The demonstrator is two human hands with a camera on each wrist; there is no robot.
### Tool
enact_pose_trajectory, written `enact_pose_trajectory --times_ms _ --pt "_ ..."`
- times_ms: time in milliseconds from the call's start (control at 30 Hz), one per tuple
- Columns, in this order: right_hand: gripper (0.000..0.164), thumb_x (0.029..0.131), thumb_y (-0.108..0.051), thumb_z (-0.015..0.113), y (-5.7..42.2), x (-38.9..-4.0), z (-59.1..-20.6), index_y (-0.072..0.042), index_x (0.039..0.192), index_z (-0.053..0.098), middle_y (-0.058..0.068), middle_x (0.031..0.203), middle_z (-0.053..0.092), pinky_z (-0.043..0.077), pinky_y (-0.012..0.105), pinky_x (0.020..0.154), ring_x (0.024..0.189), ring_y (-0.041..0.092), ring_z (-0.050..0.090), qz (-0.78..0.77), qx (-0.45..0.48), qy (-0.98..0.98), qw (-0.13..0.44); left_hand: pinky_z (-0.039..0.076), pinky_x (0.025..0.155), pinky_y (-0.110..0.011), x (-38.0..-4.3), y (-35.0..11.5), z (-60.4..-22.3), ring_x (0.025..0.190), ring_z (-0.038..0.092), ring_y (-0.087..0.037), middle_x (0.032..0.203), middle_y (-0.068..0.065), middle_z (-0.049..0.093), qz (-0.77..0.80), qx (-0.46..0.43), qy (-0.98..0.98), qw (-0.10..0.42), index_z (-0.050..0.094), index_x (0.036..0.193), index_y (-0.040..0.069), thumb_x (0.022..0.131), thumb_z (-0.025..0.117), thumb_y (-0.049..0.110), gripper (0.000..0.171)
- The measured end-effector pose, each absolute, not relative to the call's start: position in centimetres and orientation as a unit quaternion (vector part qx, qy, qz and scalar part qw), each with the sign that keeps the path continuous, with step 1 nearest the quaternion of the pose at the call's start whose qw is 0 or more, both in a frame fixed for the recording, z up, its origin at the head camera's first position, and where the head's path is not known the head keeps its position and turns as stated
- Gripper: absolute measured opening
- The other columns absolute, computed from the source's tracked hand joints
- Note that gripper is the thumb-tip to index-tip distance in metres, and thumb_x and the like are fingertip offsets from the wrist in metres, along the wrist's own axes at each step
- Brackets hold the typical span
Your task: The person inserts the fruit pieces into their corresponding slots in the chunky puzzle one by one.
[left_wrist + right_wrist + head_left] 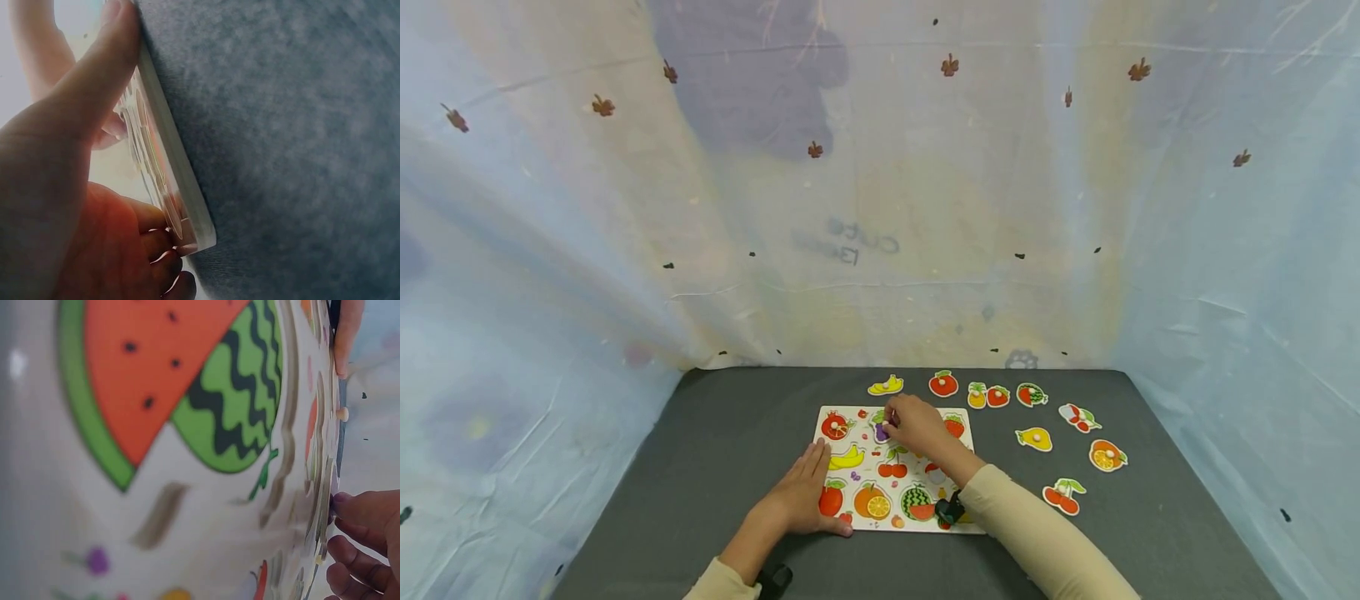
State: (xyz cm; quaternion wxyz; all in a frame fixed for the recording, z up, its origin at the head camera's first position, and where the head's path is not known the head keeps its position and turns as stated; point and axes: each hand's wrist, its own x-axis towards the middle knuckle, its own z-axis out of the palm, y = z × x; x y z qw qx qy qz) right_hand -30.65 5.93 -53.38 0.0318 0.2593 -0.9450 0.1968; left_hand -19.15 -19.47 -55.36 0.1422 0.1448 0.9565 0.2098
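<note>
A white fruit puzzle board lies on the dark table. Along its left edge rests my left hand, fingers extended, thumb at the near edge; the left wrist view shows this thumb against the board's side. My right hand reaches over the board and pinches a purple grape piece at the grape picture near the far edge. The fingers partly cover that piece. In the right wrist view, thumb and fingertips of the right hand meet at the board's surface, beyond a watermelon picture.
Loose knobbed pieces lie beyond and right of the board: bananas, a tomato-like red fruit, a pineapple, a strawberry, watermelon, a red-and-white fruit, a pear, an orange and cherries.
</note>
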Motion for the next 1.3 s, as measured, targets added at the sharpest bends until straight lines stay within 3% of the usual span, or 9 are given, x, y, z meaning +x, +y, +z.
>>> enact_pose_trajectory --times_ms 533,1000,1300 --pt "0.015 0.097 -0.028 0.083 5.7 -30.5 -53.2 -0.02 0.094 0.071 -0.006 0.081 0.055 0.045 0.026 0.061 0.074 0.011 0.05 0.198 0.255 -0.946 0.024 0.018 0.132 -0.06 -19.8 -19.8 -56.9 0.164 0.012 -0.043 0.177 -0.025 0.013 0.21 0.139 0.959 0.13 0.021 0.168 -0.006 0.064 0.09 0.078 0.15" --pt "0.015 0.098 -0.029 0.082 5.6 -30.7 -53.5 -0.019 0.096 0.071 -0.006 0.082 0.055 0.044 0.025 0.058 0.072 0.01 0.05 0.193 0.258 -0.947 0.018 0.016 0.133 -0.059 -19.5 -19.6 -56.2 0.165 0.009 -0.043 0.178 -0.025 0.01 0.203 0.137 0.959 0.141 0.017 0.169 -0.004 0.065 0.086 0.082 0.152" --pt "0.014 0.098 -0.029 0.081 5.6 -30.6 -53.3 -0.02 0.096 0.071 -0.005 0.083 0.056 0.045 0.025 0.059 0.073 0.01 0.051 0.195 0.254 -0.947 0.01 0.02 0.131 -0.06 -19.8 -19.7 -56.8 0.164 0.013 -0.045 0.177 -0.026 0.014 0.204 0.14 0.961 0.127 0.022 0.167 -0.007 0.063 0.09 0.078 0.15"
